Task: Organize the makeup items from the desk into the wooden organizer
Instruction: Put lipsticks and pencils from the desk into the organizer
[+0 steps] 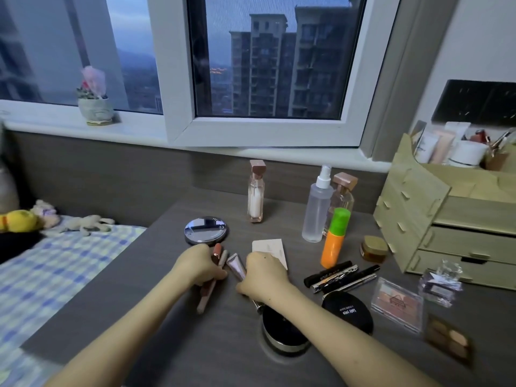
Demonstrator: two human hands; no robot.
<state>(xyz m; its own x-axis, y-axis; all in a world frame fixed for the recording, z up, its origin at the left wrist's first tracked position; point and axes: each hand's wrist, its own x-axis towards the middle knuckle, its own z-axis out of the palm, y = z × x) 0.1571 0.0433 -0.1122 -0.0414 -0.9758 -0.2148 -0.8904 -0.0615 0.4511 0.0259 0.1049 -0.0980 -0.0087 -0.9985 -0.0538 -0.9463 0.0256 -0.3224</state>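
Several slim lip sticks (215,270) are gripped in the left hand (199,265) near the desk (167,317) middle, a lilac tube (236,266) is pinched by the right hand (261,275), and both should be closed firmly before being carried to the wooden organizer (435,219) at the right edge.

A home bedroom: checked bed (55,263) with plush toys (42,216) beside a high-rise window (268,65)
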